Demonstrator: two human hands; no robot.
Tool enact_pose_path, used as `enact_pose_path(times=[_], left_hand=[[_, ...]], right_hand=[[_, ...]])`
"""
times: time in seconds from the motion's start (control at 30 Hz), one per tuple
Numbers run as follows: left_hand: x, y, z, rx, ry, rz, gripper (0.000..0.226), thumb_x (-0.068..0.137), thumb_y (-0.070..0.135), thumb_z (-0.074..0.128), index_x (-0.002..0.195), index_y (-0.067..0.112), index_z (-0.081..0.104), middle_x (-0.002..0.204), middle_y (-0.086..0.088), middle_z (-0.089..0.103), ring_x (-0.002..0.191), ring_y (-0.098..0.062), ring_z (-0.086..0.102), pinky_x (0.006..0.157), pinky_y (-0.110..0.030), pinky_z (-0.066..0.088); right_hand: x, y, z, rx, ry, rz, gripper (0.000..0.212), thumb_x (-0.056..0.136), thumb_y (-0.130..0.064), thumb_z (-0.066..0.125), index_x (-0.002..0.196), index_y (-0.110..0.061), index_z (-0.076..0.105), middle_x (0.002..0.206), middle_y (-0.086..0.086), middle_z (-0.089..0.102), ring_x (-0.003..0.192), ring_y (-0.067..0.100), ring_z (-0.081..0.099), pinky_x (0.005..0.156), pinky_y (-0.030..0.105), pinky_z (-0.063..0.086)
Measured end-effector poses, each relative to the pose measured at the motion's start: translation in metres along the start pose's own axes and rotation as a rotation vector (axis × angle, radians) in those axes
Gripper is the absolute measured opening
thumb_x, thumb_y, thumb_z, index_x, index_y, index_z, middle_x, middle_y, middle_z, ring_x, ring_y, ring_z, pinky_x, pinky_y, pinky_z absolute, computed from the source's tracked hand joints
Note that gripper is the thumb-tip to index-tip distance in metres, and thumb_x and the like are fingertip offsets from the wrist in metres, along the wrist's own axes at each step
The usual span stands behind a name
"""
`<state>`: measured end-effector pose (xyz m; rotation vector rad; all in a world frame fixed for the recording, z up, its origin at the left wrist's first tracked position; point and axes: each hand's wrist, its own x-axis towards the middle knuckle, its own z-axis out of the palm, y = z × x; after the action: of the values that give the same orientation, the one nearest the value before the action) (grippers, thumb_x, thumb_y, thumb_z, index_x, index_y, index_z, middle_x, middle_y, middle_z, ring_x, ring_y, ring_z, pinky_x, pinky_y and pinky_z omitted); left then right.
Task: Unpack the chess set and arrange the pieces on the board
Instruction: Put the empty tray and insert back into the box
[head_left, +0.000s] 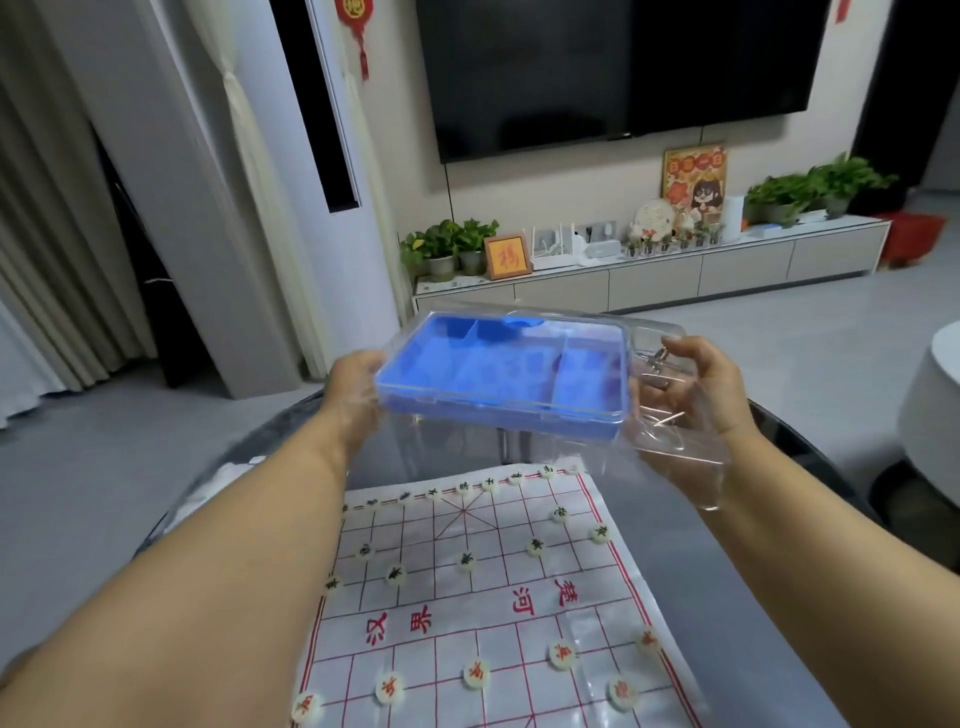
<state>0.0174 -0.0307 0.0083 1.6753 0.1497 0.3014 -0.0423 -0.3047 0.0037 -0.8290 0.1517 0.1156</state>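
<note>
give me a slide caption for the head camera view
Both hands, left hand and right hand, hold the emptied clear case above the board with pieces set out.

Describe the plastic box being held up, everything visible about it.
The box is a flat, rectangular case of clear plastic with a blue compartmented tray inside, which looks empty. Its clear lid hangs open on the right side. It is held roughly level in the air above the far edge of the chess board. The left hand grips its left end; the right hand holds the lid side.

Glossy clear plastic case (670, 415), matt blue tray (498, 374), creased plastic board (467, 613).
</note>
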Motion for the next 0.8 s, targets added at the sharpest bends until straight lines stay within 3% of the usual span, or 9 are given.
enact_pose_path(times=[0.07, 0.17, 0.27, 0.33, 0.4, 0.5, 0.57, 0.7, 0.8], left_hand=[[0.007, 0.003, -0.003, 0.113, 0.041, 0.095, 0.012, 0.091, 0.017, 0.047, 0.082, 0.024, 0.050, 0.074, -0.003, 0.052, 0.074, -0.026, 0.053, 0.066, -0.033, 0.045], [0.023, 0.002, -0.009, 0.274, 0.058, 0.186, 0.023, 0.085, 0.013, 0.056, 0.077, 0.030, 0.043, 0.065, -0.001, 0.040, 0.056, -0.019, 0.038, 0.057, -0.028, 0.036], [0.025, 0.005, -0.008, 0.404, 0.054, 0.273, 0.037, 0.087, -0.005, 0.045, 0.069, 0.027, 0.051, 0.069, -0.003, 0.051, 0.056, -0.021, 0.042, 0.050, -0.020, 0.039], [0.024, 0.007, -0.005, 0.372, 0.023, 0.235, 0.044, 0.090, -0.009, 0.038, 0.074, 0.022, 0.063, 0.081, -0.006, 0.059, 0.053, -0.019, 0.044, 0.042, -0.016, 0.042], [0.021, 0.009, -0.003, 0.331, -0.002, 0.193, 0.039, 0.094, -0.006, 0.038, 0.091, 0.016, 0.070, 0.089, -0.003, 0.060, 0.054, -0.017, 0.045, 0.039, -0.013, 0.042], [0.019, 0.008, -0.001, 0.260, -0.059, 0.179, 0.022, 0.092, 0.002, 0.057, 0.101, 0.016, 0.071, 0.084, 0.001, 0.061, 0.063, -0.011, 0.054, 0.060, -0.022, 0.057], [0.020, 0.006, -0.002, 0.243, -0.095, 0.162, 0.025, 0.083, 0.002, 0.070, 0.101, 0.018, 0.071, 0.087, 0.000, 0.063, 0.070, -0.012, 0.059, 0.071, -0.028, 0.057], [0.016, 0.008, 0.000, 0.304, -0.125, 0.139, 0.048, 0.075, -0.017, 0.067, 0.108, 0.018, 0.069, 0.086, 0.000, 0.057, 0.048, -0.009, 0.055, 0.050, -0.017, 0.052], [0.014, 0.008, 0.001, 0.409, -0.130, 0.129, 0.061, 0.074, -0.020, 0.056, 0.112, 0.026, 0.068, 0.077, 0.003, 0.047, 0.054, -0.012, 0.044, 0.047, -0.017, 0.042]], right_hand=[[0.000, -0.003, -0.003, -0.033, 0.004, 0.008, 0.025, 0.078, -0.032, 0.052, 0.081, -0.007, 0.057, 0.056, 0.006, 0.056, 0.040, 0.018, 0.051, 0.043, 0.016, 0.046], [0.001, -0.008, -0.008, -0.086, 0.017, 0.008, 0.030, 0.084, -0.032, 0.045, 0.078, -0.006, 0.059, 0.051, 0.007, 0.058, 0.037, 0.019, 0.052, 0.041, 0.017, 0.046], [0.003, -0.010, -0.012, -0.129, 0.039, -0.017, 0.022, 0.080, -0.028, 0.047, 0.083, -0.008, 0.056, 0.056, 0.006, 0.061, 0.041, 0.020, 0.054, 0.043, 0.018, 0.048], [0.004, -0.008, -0.015, -0.095, 0.043, -0.005, 0.020, 0.080, -0.028, 0.047, 0.083, -0.009, 0.055, 0.061, 0.005, 0.058, 0.043, 0.019, 0.051, 0.045, 0.017, 0.046], [0.003, -0.005, -0.017, -0.044, 0.052, 0.011, 0.024, 0.084, -0.031, 0.045, 0.083, -0.010, 0.056, 0.062, 0.005, 0.055, 0.044, 0.018, 0.050, 0.046, 0.017, 0.046], [0.002, -0.004, -0.019, -0.010, 0.074, 0.004, 0.025, 0.084, -0.033, 0.046, 0.085, -0.010, 0.056, 0.055, 0.003, 0.053, 0.047, 0.016, 0.048, 0.047, 0.016, 0.044], [0.003, -0.005, -0.020, -0.015, 0.087, -0.014, 0.024, 0.084, -0.032, 0.045, 0.085, -0.010, 0.055, 0.049, 0.001, 0.052, 0.044, 0.015, 0.047, 0.047, 0.015, 0.043], [0.002, -0.005, -0.021, -0.066, 0.105, -0.041, 0.025, 0.086, -0.032, 0.043, 0.080, -0.010, 0.055, 0.047, 0.001, 0.054, 0.038, 0.014, 0.050, 0.046, 0.017, 0.046], [0.001, -0.002, -0.021, -0.073, 0.110, -0.050, 0.025, 0.087, -0.031, 0.043, 0.080, -0.010, 0.055, 0.046, 0.000, 0.054, 0.039, 0.012, 0.052, 0.047, 0.019, 0.045]])
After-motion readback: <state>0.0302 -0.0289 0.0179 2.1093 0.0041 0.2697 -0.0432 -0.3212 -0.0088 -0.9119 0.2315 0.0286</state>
